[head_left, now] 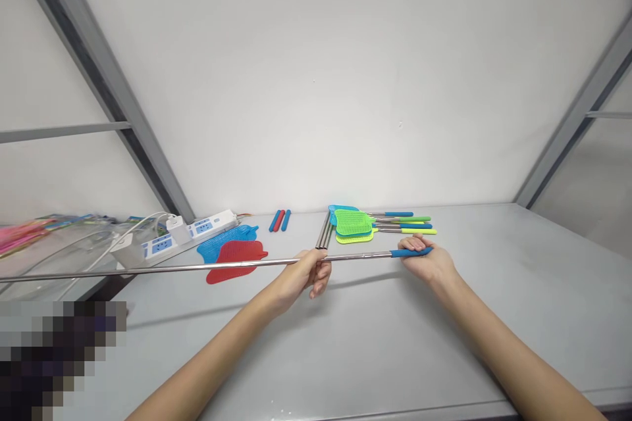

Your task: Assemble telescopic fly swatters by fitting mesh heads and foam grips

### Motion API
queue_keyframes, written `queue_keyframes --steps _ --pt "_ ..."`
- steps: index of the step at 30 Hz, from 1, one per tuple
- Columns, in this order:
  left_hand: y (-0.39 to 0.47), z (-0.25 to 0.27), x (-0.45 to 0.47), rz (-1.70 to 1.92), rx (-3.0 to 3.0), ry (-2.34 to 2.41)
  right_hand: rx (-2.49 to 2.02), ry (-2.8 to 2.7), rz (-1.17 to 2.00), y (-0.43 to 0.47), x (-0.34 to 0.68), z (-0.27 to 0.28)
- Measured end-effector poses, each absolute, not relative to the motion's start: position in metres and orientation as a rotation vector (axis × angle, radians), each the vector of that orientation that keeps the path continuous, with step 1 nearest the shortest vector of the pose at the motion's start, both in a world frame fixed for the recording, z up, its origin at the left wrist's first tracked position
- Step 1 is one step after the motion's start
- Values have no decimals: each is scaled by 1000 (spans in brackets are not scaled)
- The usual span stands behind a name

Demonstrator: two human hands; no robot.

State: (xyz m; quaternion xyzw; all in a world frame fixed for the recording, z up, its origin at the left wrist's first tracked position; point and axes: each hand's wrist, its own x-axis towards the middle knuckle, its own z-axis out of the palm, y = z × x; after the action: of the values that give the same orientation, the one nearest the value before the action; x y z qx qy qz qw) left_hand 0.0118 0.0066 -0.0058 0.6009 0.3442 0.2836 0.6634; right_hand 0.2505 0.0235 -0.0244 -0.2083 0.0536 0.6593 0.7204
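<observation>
A long extended telescopic metal rod runs across the view above the table, with a blue grip at its right end. My left hand is closed around the rod near its middle, thumb along the top. My right hand is closed on the blue grip. Beneath the rod on the left lie a red swatter head and a blue swatter head. Behind my hands is a pile of fly swatters with a green head on top. Several short metal rods lie beside the pile.
Blue and red loose grips lie by the back wall. A white power strip with plugged-in chargers and cables stands at left. Plastic-bagged colourful items are further left. The grey table meets a white wall.
</observation>
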Motion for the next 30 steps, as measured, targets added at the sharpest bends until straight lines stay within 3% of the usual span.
queue_keyframes --steps 13,30 --pt "7 -3 18 612 1276 750 -322 19 1364 17 249 -26" --pt "3 3 23 647 1312 776 -347 -208 1533 9 235 -19"
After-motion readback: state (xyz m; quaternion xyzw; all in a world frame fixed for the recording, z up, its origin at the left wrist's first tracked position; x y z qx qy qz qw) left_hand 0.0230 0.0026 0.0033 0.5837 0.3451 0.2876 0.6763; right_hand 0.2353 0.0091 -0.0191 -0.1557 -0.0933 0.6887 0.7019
